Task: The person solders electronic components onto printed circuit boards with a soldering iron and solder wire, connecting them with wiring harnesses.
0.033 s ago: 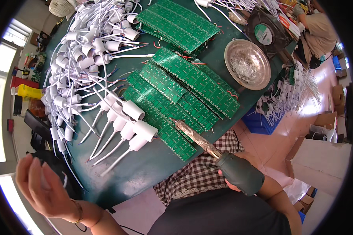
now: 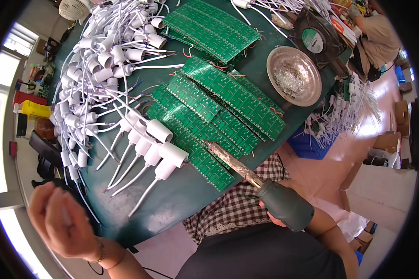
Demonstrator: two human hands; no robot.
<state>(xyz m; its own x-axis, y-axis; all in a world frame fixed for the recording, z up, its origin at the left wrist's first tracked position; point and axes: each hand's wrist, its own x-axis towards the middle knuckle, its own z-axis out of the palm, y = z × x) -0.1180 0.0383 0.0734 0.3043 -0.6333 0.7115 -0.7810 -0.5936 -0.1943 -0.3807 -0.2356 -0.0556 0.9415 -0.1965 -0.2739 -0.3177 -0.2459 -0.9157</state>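
Note:
My right hand is closed round the dark green handle of a soldering iron. The iron's crusted metal barrel points up and left, and its tip is over the nearest green circuit boards. Off the table's left front corner, my left hand is raised with its fingers curled in. Motion blurs it somewhat, and whatever it may hold is hidden. A row of white lamp sockets with white cables sits left of the iron, its nearest socket overlapping the boards' edge.
A large heap of white corded sockets covers the table's left side. More circuit board panels are stacked at the back. A metal bowl with silvery bits stands right, beside a black fan. A blue crate is on the floor.
My left hand has shifted slightly right, its fingers drawn closer together. The nearest socket's cable has swung a little to the right. The soldering iron stays in place.

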